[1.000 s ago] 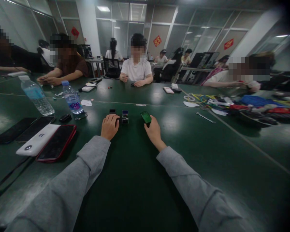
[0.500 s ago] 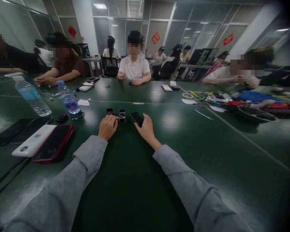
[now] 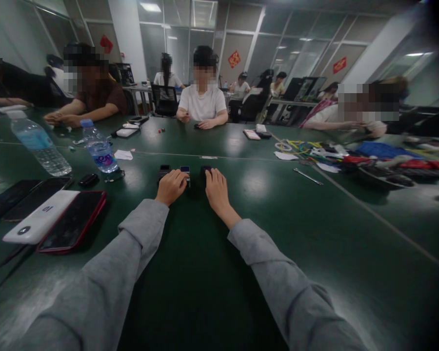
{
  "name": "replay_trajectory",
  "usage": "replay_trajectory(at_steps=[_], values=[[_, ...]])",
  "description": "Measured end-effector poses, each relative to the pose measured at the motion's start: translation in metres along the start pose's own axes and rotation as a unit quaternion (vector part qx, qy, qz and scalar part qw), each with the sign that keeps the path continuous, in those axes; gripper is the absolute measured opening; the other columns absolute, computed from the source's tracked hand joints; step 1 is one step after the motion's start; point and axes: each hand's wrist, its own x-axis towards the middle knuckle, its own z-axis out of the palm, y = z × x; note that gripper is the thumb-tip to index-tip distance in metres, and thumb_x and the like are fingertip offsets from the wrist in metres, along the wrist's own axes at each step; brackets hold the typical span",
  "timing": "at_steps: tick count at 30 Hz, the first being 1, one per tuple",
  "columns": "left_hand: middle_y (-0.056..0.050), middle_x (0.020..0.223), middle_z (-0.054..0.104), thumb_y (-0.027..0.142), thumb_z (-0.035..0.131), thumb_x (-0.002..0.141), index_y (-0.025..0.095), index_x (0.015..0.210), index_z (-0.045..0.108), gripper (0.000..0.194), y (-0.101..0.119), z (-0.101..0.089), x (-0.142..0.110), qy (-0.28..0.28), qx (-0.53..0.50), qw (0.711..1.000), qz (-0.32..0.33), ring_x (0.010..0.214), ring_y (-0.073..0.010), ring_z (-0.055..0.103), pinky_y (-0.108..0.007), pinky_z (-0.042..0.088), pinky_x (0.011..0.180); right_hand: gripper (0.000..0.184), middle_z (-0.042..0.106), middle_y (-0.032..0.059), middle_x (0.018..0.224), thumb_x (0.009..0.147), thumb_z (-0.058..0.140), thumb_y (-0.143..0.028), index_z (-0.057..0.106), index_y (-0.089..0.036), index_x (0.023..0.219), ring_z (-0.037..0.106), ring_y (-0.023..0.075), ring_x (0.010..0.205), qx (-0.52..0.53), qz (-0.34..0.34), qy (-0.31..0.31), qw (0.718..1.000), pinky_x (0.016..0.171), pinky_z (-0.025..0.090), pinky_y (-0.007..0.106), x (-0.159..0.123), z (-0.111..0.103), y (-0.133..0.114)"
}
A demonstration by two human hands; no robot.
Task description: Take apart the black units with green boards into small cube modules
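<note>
My left hand is curled on the green table, its fingers closed round a small blue-topped block. A small black piece sits just left of that block. My right hand lies palm down beside it, fingers together over a small dark flat part that only peeks out at the fingertips. Both arms wear grey sleeves.
Left of my arm lie a red-cased phone, a white power bank and dark phones. Two water bottles stand behind them. Cables and tools clutter the right. Several people sit around the table.
My right hand has carried the small green-faced part leftward to beside the blue-topped block and lowered flat over it. My left hand slid slightly right onto the block.
</note>
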Motion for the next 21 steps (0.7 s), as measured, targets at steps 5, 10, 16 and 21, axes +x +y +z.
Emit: replay_trajectory(at_steps=[5,10,16,21], values=[[-0.007,0.090,0.064,0.020,0.043,0.093,0.019,0.099,0.064,0.022,-0.003,0.002,0.000,0.010,0.000,1.000,-0.016,0.089,-0.0214,0.059,-0.034,0.046,0.079,0.057,0.035,0.0243,0.144,0.089,0.060,-0.016,0.040,-0.009,0.141,0.029,0.0380,0.137,0.029,-0.014,-0.017,0.999,0.108,0.036,0.056,-0.003,0.003,-0.004],[-0.007,0.090,0.064,0.020,0.043,0.093,0.019,0.098,0.064,0.021,-0.004,0.003,-0.002,0.015,-0.016,1.000,-0.015,0.088,-0.0207,0.059,-0.033,0.046,0.078,0.057,0.028,0.0261,0.147,0.091,0.056,-0.022,0.038,-0.009,0.144,0.034,0.0397,0.134,0.072,-0.001,-0.023,0.997,0.102,0.044,0.056,-0.008,0.003,-0.002],[-0.007,0.091,0.064,0.020,0.044,0.092,0.019,0.098,0.064,0.021,-0.002,0.001,-0.002,0.005,-0.014,1.000,-0.008,0.089,-0.0209,0.060,-0.034,0.047,0.079,0.054,0.029,0.0240,0.147,0.094,0.048,-0.018,0.037,-0.017,0.146,0.042,0.0386,0.130,0.070,0.032,-0.043,0.996,0.092,0.053,0.052,-0.011,0.001,-0.001],[-0.007,0.090,0.064,0.020,0.044,0.092,0.019,0.098,0.064,0.020,-0.001,0.000,-0.003,0.006,-0.020,1.000,-0.012,0.088,-0.0204,0.060,-0.033,0.046,0.079,0.051,0.032,0.0216,0.147,0.093,0.048,-0.018,0.040,-0.015,0.143,0.042,0.0356,0.132,0.088,0.031,-0.015,0.996,0.095,0.052,0.050,-0.013,-0.008,-0.003]])
